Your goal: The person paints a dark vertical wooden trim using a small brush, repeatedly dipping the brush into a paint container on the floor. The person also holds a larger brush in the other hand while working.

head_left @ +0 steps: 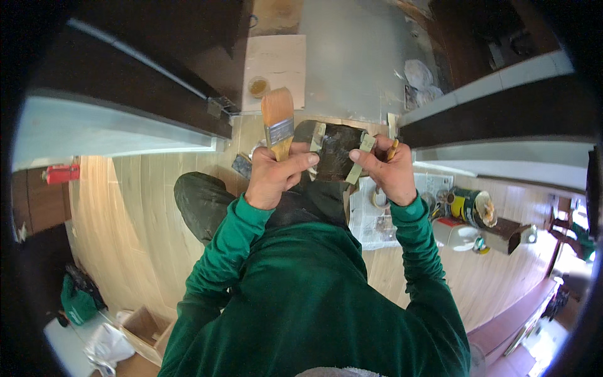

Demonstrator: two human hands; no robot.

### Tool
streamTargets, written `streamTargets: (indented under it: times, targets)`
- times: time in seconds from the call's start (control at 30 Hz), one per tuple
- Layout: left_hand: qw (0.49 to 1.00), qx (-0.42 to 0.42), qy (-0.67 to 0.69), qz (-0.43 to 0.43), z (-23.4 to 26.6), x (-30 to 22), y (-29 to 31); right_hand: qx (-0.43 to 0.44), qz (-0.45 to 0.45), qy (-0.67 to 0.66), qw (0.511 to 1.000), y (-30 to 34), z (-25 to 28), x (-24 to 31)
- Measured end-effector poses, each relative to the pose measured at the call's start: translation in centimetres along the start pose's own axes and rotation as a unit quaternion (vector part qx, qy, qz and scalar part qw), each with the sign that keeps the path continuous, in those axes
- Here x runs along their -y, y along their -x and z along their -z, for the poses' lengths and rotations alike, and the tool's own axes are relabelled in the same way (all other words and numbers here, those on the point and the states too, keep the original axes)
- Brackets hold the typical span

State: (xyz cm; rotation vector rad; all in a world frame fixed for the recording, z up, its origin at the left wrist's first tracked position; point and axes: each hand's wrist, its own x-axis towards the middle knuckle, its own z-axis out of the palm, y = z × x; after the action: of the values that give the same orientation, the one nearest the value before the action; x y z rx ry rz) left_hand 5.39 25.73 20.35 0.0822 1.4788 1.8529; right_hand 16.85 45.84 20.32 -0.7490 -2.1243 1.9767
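Observation:
My left hand point(276, 173) is closed round a wide flat paintbrush point(278, 119), its bristles pointing up and its metal band below them. The thumb of that hand also presses the left edge of a small dark brown square piece point(338, 152). Pale green strips like masking tape point(361, 160) run along both sides of this piece. On its right edge, my right hand point(391, 168) grips it with the thumb on top. A slim yellowish stick-like tool point(392, 150) pokes out between the right fingers; its kind I cannot make out.
Ahead on the floor lies a cardboard sheet point(292, 72) bearing a small cup of yellowish liquid point(258, 87). To the right, newspaper point(370, 220) lies beside a yellow-and-black can point(471, 206) and other containers. Dark door frames point(182, 81) stand on both sides. A box point(147, 327) sits behind left.

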Motion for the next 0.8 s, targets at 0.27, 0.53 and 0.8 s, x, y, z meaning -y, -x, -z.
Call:
streamTargets:
  times: [0.27,0.53,0.8]
  targets:
    - [0.99,-0.122,0.012,-0.067,4.8,-1.5,1.0,-0.04,0.177,-0.133,0.974,-0.6,0.6,8.7]
    - [0.98,-0.17,0.019,-0.106,8.3,-2.9,2.0,0.072,0.069,-0.119,0.988,0.0,-3.2,10.6]
    - [0.976,-0.177,-0.03,-0.123,9.2,-3.8,3.2,0.148,0.047,-0.023,0.988,-0.8,-8.3,10.5]
